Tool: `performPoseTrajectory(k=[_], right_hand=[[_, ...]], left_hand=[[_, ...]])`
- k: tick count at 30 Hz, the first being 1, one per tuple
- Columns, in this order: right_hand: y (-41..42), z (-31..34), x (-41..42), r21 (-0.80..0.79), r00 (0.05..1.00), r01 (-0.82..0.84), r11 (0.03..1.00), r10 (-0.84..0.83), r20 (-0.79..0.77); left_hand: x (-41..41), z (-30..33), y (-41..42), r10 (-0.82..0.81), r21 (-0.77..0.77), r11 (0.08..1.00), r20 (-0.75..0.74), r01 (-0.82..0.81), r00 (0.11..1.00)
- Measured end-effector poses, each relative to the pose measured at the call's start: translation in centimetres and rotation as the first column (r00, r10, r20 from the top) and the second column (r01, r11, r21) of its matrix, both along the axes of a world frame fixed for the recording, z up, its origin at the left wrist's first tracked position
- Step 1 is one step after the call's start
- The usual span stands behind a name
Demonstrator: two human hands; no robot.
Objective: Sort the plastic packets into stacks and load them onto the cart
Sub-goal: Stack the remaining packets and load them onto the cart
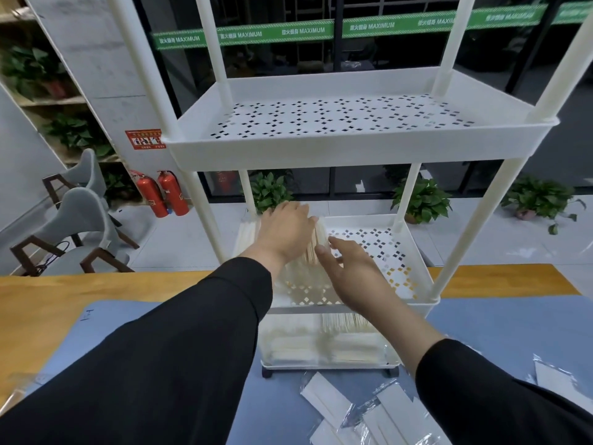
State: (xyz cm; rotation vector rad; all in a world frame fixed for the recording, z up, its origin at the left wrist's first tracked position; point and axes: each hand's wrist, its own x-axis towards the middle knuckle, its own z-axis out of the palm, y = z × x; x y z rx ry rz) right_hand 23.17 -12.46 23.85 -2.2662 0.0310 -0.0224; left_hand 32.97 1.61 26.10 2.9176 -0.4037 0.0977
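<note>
Head view: we've got both hands in the cart's (417, 305) middle tray. Our left hand (285, 231) lies flat, fingers straight, on the stack of packets (316, 248) there; right hand (348, 268) relaxed beside it. Loose packets (333, 401) sit on the desk (48, 303).

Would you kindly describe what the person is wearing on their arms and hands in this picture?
Both arms are covered by long, plain black sleeves reaching the wrists. The left hand and right hand are bare: no gloves, rings, watch or wristband show. The sleeves carry no visible logos or markings.
</note>
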Motion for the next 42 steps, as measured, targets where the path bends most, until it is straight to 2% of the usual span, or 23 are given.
performPoseTrajectory(k=[2,5,7,10,15,19,21,23,25,27,30,32,34,36,38,39,42], right_hand=[[-0.8,0.2,-0.7,-0.064,0.995,-0.099,0.993,0.1,0.02],[-2.0,0.1,-1.1,-0.165,0.977,-0.212,0.963,0.213,-0.012],[-2.1,-0.1,-1.1,-0.181,0.977,-0.21,0.961,0.212,-0.007],[-2.1,-0.2,-1.2,-0.173,0.979,-0.192,0.966,0.201,0.035],[-2.4,0.3,-1.2,-0.099,0.981,-0.192,0.976,0.195,0.019],[-2.6,0.4,-0.9,-0.118,0.974,-0.225,0.967,0.222,-0.034],[-2.7,0.4,-0.8,-0.128,0.972,-0.236,0.963,0.232,-0.045],[-2.7,0.5,-0.8,-0.141,0.969,-0.247,0.959,0.239,-0.068],[-2.6,0.6,-0.7,-0.151,0.965,-0.261,0.953,0.251,-0.08],[-2.8,0.6,-0.7,-0.142,0.962,-0.271,0.952,0.262,-0.073],[-3.1,0.6,-1.0,-0.134,0.967,-0.253,0.958,0.253,-0.019],[-3.2,0.5,-1.1,-0.136,0.977,-0.198,0.971,0.207,0.05],[-3.4,0.3,-1.0,-0.112,0.985,-0.15,0.982,0.158,0.073],[-3.5,0.1,-0.9,-0.102,0.987,-0.131,0.986,0.139,0.078],[-3.5,0.0,-0.9,-0.097,0.986,-0.115,0.989,0.125,0.109],[-3.5,0.1,-0.9,-0.097,0.984,-0.108,0.989,0.12,0.129],[-3.5,0.1,-1.3,-0.104,0.977,-0.092,0.99,0.11,0.184]], left_hand=[[0.6,-0.2,0.2,0.006,-0.023,1.0,0.037,-0.005,0.999],[0.9,-0.3,0.1,0.0,-0.051,0.999,-0.018,-0.001,1.0],[0.7,-0.3,0.2,0.013,-0.071,0.997,0.027,-0.011,1.0],[0.3,-0.1,0.2,0.046,-0.183,0.983,0.09,-0.029,0.995],[-0.1,0.2,-0.2,0.063,-0.207,0.977,0.026,-0.057,0.998],[0.0,0.5,0.2,0.139,-0.347,0.931,0.047,-0.114,0.989],[-0.3,0.7,0.3,0.127,-0.342,0.933,0.01,-0.116,0.992],[-0.8,0.4,0.2,0.092,-0.258,0.962,-0.006,-0.09,0.996],[-1.0,0.1,0.3,0.108,-0.264,0.96,0.034,-0.096,0.994],[-1.3,0.1,0.3,0.131,-0.384,0.92,0.099,-0.083,0.986],[-2.8,0.8,-0.4,0.176,-0.608,0.792,0.142,-0.055,0.974],[-5.2,0.9,-0.6,0.17,-0.573,0.819,0.222,-0.013,0.96],[-6.9,-0.5,-0.3,0.083,-0.506,0.859,0.296,0.083,0.952],[-7.9,-1.6,0.4,0.021,-0.457,0.887,0.173,0.061,0.985],[-8.9,-2.1,0.9,-0.049,-0.184,0.981,0.09,0.065,0.995],[-9.2,-2.5,1.2,-0.091,-0.057,0.994,0.096,0.097,0.991],[-10.0,-2.3,1.5,-0.117,-0.004,0.993,0.077,0.118,0.99]])
